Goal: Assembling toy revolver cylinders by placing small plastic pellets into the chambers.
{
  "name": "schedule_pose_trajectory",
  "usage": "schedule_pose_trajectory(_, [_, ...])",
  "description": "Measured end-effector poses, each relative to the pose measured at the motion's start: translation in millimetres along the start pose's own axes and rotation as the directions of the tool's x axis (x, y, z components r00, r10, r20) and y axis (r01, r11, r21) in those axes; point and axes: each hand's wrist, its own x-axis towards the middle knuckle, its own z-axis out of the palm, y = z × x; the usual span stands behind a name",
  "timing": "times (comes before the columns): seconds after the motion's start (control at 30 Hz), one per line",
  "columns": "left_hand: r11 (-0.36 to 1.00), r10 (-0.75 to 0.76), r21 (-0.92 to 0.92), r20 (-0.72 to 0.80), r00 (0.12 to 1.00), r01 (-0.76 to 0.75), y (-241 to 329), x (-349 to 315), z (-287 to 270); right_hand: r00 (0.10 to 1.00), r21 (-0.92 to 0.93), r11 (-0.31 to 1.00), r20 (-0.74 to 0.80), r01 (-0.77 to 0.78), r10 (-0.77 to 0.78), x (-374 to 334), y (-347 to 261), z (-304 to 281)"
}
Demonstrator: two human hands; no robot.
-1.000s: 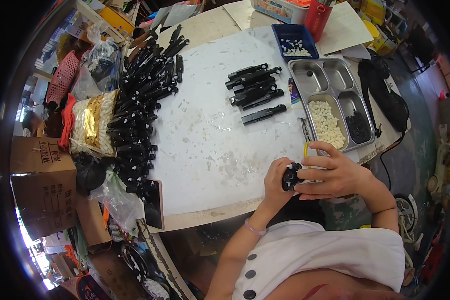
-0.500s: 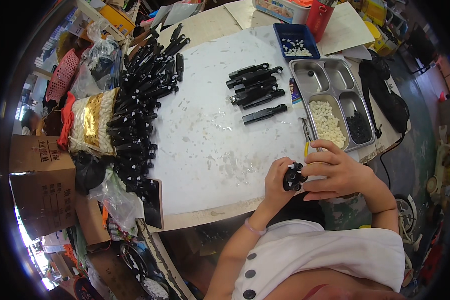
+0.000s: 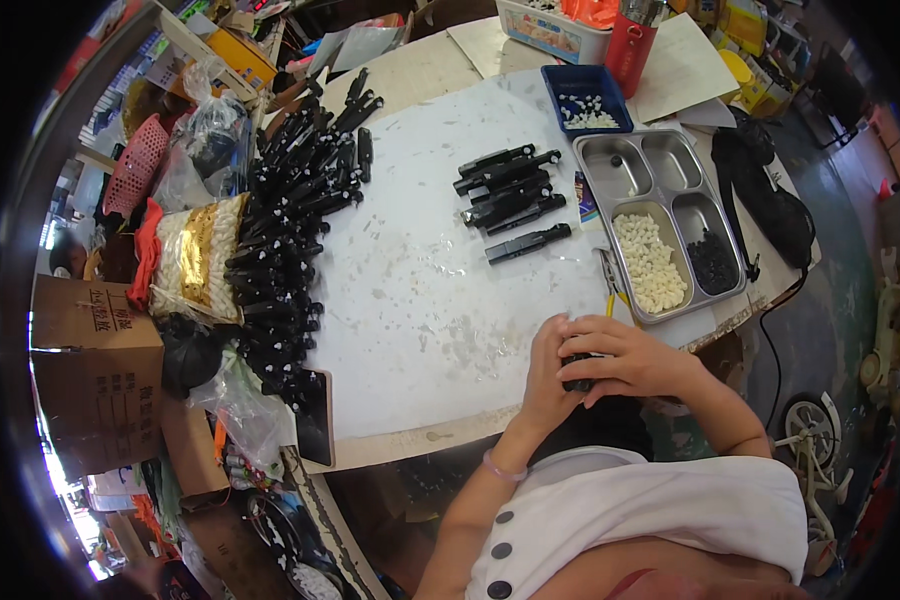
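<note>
A small black plastic part (image 3: 576, 374) is held at the table's front edge, mostly hidden by fingers. My left hand (image 3: 543, 378) is closed around its left side. Over its top and right side, my right hand (image 3: 625, 358) lies with its fingers curled against it. Pliers with yellow handles (image 3: 613, 280) rest just beyond my right hand, beside the metal tray. That compartment tray (image 3: 660, 312) holds cream-coloured small pieces (image 3: 652, 265) and black small pieces (image 3: 711, 262). Several long black plastic parts (image 3: 527, 243) lie in a group farther off.
A large heap of black parts (image 3: 285, 240) covers the table's left side, with a phone (image 3: 316, 418) at its near end. At the back right stand a blue bin (image 3: 582, 128) of white pieces and a red bottle (image 3: 630, 50). A black bag (image 3: 770, 200) lies right of the tray.
My right hand has moved left and closed over the black part, which was more exposed before. The view has shifted slightly.
</note>
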Motion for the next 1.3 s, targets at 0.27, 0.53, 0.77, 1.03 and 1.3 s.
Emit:
schedule_pose_trajectory(0.27, [0.977,-0.169,0.091,-0.216,0.962,0.192,17,-21,-71,0.995,-0.11,0.994,-0.101,0.001,-0.012,4,-9,20])
schedule_pose_trajectory(0.53, [0.166,-0.201,0.885,0.462,0.864,-0.435,-17,35,-153,0.994,-0.128,0.992,-0.103,0.023,-0.036,8,-12,24])
schedule_pose_trajectory(0.77, [0.199,-0.131,0.801,0.593,0.794,-0.565,-28,59,-163,0.994,-0.135,0.991,-0.108,-0.01,-0.005,7,-12,26])
schedule_pose_trajectory(1.03, [0.172,0.176,0.821,0.518,0.837,-0.545,-21,83,-166,0.993,-0.123,0.992,-0.116,-0.03,0.016,12,-6,22])
schedule_pose_trajectory(1.3, [0.261,0.157,0.775,0.554,0.818,-0.575,-40,79,-168,0.995,-0.167,0.986,-0.104,-0.02,0.003,12,-12,24])
